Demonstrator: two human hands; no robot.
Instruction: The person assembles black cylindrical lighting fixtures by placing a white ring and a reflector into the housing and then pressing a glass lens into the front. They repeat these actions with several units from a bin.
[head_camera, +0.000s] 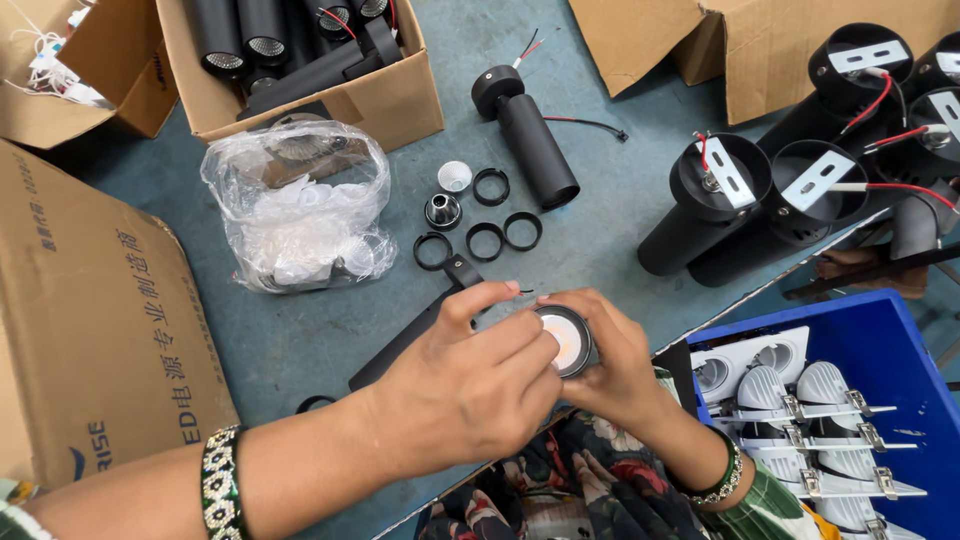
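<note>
My right hand (620, 365) grips a short black cylindrical lamp head (568, 340), its round open end with a pale glowing disc facing up. My left hand (470, 380) reaches across from the left, thumb and forefinger pinched at the lamp head's rim. A black flat bracket arm (405, 335) lies on the table under my left hand. Just beyond lie several loose black rings (484, 241), a small white reflector cup (455, 176) and a chrome reflector (442, 210). One finished black tube lamp (535, 145) with wires lies further back.
A clear plastic bag of small lenses (295, 205) sits left of the rings. Cardboard boxes (390, 95) of black tubes stand at the back, another box (90, 320) on the left. Assembled black lamps (760, 195) lie at right; a blue crate (880, 330) holds grey-white fittings.
</note>
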